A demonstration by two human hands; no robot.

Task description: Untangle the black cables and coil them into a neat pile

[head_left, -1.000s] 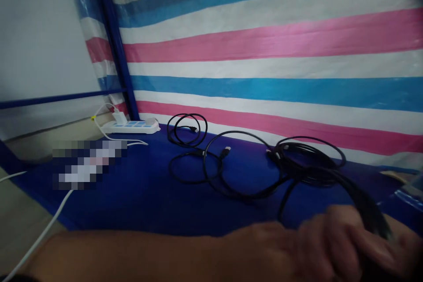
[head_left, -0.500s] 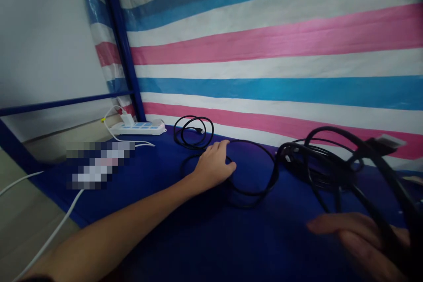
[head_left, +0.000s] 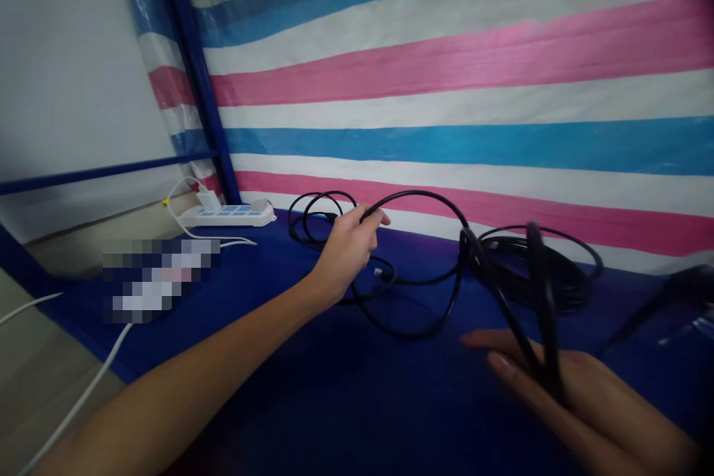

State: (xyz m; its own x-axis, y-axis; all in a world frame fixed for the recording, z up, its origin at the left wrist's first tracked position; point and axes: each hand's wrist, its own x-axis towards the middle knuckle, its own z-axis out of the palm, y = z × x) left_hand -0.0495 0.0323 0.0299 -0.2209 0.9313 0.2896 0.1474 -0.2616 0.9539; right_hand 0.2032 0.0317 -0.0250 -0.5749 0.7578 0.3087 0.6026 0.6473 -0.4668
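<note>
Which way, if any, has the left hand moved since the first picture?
Yes: the left hand has moved leftward and up in the view, now much nearer the white power strip.

Left arm [head_left: 212,372] outstretched, left hand [head_left: 346,253] curled; right hand [head_left: 585,387] lower, fingers [head_left: 502,341] pointing leftward.

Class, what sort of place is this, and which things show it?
Probably a makeshift work corner: striped sheeting backs a blue surface bearing black cables and a white power strip.
</note>
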